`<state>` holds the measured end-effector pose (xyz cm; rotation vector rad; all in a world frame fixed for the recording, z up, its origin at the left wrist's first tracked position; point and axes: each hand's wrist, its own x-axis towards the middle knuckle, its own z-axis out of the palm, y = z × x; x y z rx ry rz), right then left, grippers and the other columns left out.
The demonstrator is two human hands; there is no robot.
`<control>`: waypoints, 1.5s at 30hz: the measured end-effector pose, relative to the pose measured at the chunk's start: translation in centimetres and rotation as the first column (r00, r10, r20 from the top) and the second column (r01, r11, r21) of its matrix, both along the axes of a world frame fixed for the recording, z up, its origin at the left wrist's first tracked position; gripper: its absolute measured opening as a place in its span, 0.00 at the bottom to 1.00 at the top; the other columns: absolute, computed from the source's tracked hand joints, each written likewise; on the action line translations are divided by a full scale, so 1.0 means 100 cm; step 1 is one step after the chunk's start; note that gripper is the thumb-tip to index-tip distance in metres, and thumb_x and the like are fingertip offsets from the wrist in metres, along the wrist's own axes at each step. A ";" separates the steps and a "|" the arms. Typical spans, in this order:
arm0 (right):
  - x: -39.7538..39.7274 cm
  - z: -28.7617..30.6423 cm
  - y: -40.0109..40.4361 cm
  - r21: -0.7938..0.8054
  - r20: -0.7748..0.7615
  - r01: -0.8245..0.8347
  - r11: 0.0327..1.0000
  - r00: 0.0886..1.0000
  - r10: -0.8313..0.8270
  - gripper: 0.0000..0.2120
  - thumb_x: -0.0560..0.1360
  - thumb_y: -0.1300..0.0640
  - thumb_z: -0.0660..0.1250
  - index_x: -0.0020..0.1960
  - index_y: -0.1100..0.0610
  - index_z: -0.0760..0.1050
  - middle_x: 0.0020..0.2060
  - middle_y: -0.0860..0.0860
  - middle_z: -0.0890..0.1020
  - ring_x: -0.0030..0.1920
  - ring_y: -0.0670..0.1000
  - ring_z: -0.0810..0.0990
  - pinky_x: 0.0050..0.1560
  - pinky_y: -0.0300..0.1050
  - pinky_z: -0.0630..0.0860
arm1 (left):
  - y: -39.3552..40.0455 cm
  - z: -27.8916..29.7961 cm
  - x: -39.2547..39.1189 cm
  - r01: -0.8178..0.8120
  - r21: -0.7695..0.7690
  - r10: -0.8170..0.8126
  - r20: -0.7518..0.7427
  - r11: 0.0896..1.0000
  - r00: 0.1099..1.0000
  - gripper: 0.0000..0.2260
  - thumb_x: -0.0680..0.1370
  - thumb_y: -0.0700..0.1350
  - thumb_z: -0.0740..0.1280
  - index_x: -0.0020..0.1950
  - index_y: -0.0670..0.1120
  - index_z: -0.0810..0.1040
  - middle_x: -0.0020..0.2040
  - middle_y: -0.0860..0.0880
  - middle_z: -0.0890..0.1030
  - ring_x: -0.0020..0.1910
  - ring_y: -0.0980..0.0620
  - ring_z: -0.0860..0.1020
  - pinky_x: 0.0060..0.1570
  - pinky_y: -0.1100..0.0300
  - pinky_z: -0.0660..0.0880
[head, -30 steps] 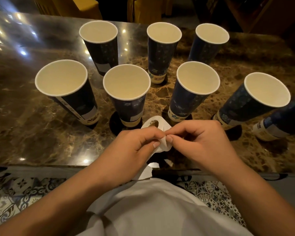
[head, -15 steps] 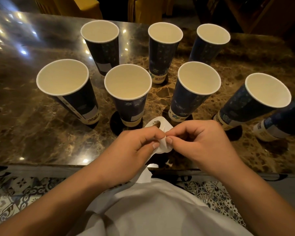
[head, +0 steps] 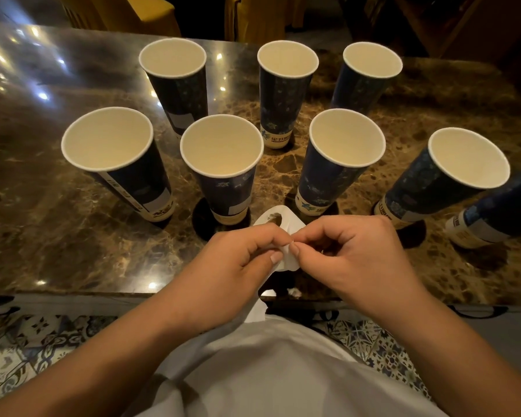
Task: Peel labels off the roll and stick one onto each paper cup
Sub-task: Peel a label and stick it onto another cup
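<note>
Hands met over the near edge of the brown marble table (head: 57, 236): the left hand (head: 232, 266) and the right hand (head: 352, 260) each had a pinching grip on the white label roll (head: 283, 219), thumb and forefinger tips almost touching one another at a small white label (head: 288, 257) held between them. A loose strip of backing paper (head: 257, 311) hung from the left hand down toward the person's white shirt (head: 268, 371). Beyond the hands stood dark blue paper cups, all upright and open: three in the far row, including the far left cup (head: 178, 91), and four nearer, including the near left cup (head: 124, 167) and the near middle cup (head: 226, 176) (these three showed a pale rectangular label low on the side). A further cup (head: 494, 215) was cut off at the right edge.
</note>
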<state>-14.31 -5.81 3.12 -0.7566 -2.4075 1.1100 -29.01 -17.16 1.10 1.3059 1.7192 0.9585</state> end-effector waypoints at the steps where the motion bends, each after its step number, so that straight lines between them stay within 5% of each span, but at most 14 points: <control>1: 0.000 0.000 0.000 -0.017 0.002 0.002 1.000 1.000 -0.002 0.04 0.70 0.54 0.72 0.43 0.50 0.86 0.32 0.42 0.84 0.34 0.45 0.82 0.32 0.38 0.79 | 0.000 0.001 0.000 0.000 0.001 0.000 -0.001 1.000 1.000 0.11 0.80 0.42 0.63 0.52 0.57 0.80 0.47 0.57 0.81 0.50 0.58 0.79 0.50 0.57 0.77; 8: -0.002 -0.002 -0.002 -0.006 -0.002 0.061 0.998 0.998 -0.061 0.04 0.70 0.59 0.72 0.39 0.51 0.85 0.30 0.45 0.83 0.33 0.46 0.80 0.30 0.36 0.76 | 0.002 0.001 0.001 0.017 0.005 -0.017 0.009 1.000 1.000 0.10 0.80 0.42 0.63 0.52 0.57 0.79 0.46 0.56 0.81 0.49 0.56 0.79 0.49 0.57 0.77; 10: -0.003 -0.003 0.001 -0.046 0.017 0.109 0.993 0.994 -0.108 0.07 0.69 0.60 0.71 0.36 0.49 0.83 0.30 0.46 0.82 0.33 0.46 0.79 0.31 0.35 0.75 | 0.003 -0.001 0.001 0.007 0.006 -0.007 0.018 1.000 1.000 0.10 0.80 0.43 0.63 0.52 0.58 0.78 0.46 0.60 0.80 0.49 0.59 0.78 0.47 0.64 0.75; 13: 0.000 -0.004 0.008 -0.234 0.012 0.195 0.952 0.980 -0.198 0.08 0.70 0.61 0.69 0.34 0.51 0.82 0.31 0.52 0.83 0.33 0.52 0.80 0.34 0.46 0.79 | 0.003 -0.004 0.001 -0.035 0.005 0.034 0.038 0.999 0.999 0.09 0.80 0.44 0.63 0.52 0.59 0.77 0.47 0.63 0.79 0.49 0.61 0.77 0.44 0.71 0.72; 15: 0.003 -0.003 0.012 -0.364 0.003 0.225 0.904 0.971 -0.240 0.07 0.70 0.62 0.68 0.35 0.54 0.82 0.31 0.55 0.83 0.33 0.57 0.80 0.33 0.49 0.79 | 0.004 -0.006 0.000 -0.043 -0.004 0.043 0.076 0.999 0.996 0.09 0.80 0.44 0.63 0.52 0.59 0.77 0.48 0.60 0.79 0.49 0.59 0.78 0.45 0.66 0.75; 20: 0.010 -0.005 0.016 -0.506 0.016 0.287 0.813 0.946 -0.325 0.11 0.72 0.66 0.67 0.33 0.55 0.80 0.28 0.50 0.81 0.31 0.47 0.78 0.31 0.38 0.73 | 0.006 -0.010 0.000 -0.056 -0.010 0.057 0.127 0.998 0.990 0.07 0.81 0.46 0.62 0.52 0.58 0.76 0.49 0.53 0.80 0.49 0.48 0.79 0.49 0.48 0.78; 25: 0.019 -0.009 0.019 -0.516 -0.041 0.348 0.783 0.903 -0.429 0.14 0.73 0.66 0.66 0.33 0.54 0.81 0.28 0.50 0.81 0.32 0.49 0.78 0.31 0.40 0.72 | 0.010 -0.012 0.007 -0.086 0.016 0.084 0.085 0.996 0.993 0.08 0.79 0.45 0.61 0.48 0.60 0.74 0.45 0.52 0.76 0.42 0.49 0.74 0.40 0.55 0.74; 29: 0.025 -0.014 0.020 -0.530 -0.046 0.388 0.755 0.875 -0.482 0.15 0.74 0.66 0.66 0.32 0.53 0.80 0.28 0.50 0.80 0.32 0.49 0.78 0.32 0.42 0.72 | 0.014 -0.015 0.011 -0.091 0.006 0.091 0.030 0.996 0.995 0.06 0.80 0.46 0.61 0.48 0.57 0.73 0.45 0.58 0.76 0.44 0.57 0.75 0.42 0.61 0.75; 35: 0.031 -0.020 0.020 -0.690 -0.033 0.420 0.590 0.796 -0.605 0.14 0.75 0.66 0.63 0.33 0.57 0.79 0.27 0.52 0.77 0.30 0.49 0.74 0.31 0.42 0.71 | 0.015 -0.016 0.018 -0.108 0.001 0.108 0.003 0.994 0.994 0.06 0.80 0.46 0.60 0.47 0.59 0.71 0.46 0.65 0.75 0.45 0.64 0.74 0.37 0.69 0.73; 38: 0.033 -0.023 0.022 -0.758 -0.029 0.406 0.511 0.761 -0.648 0.14 0.76 0.66 0.62 0.34 0.57 0.79 0.27 0.52 0.76 0.30 0.48 0.73 0.30 0.42 0.69 | 0.015 -0.015 0.021 -0.101 0.017 0.102 -0.045 0.995 0.994 0.08 0.80 0.44 0.60 0.47 0.59 0.71 0.43 0.69 0.74 0.42 0.69 0.73 0.36 0.75 0.69; 41: 0.038 -0.025 0.024 -0.832 -0.063 0.359 0.422 0.694 -0.717 0.19 0.75 0.66 0.61 0.29 0.53 0.78 0.25 0.49 0.74 0.28 0.47 0.71 0.31 0.42 0.66 | 0.015 -0.015 0.020 -0.086 0.027 0.089 -0.147 0.996 0.985 0.07 0.80 0.43 0.61 0.47 0.56 0.71 0.41 0.59 0.75 0.42 0.64 0.73 0.36 0.71 0.71; 45: 0.045 -0.026 0.024 -0.716 -0.145 0.407 0.567 0.708 -0.691 0.18 0.75 0.66 0.63 0.31 0.52 0.80 0.25 0.48 0.77 0.28 0.47 0.74 0.34 0.44 0.70 | 0.017 -0.022 0.019 0.060 -0.095 -0.103 -0.563 0.994 0.820 0.08 0.79 0.44 0.63 0.56 0.52 0.68 0.54 0.52 0.75 0.47 0.54 0.75 0.44 0.56 0.77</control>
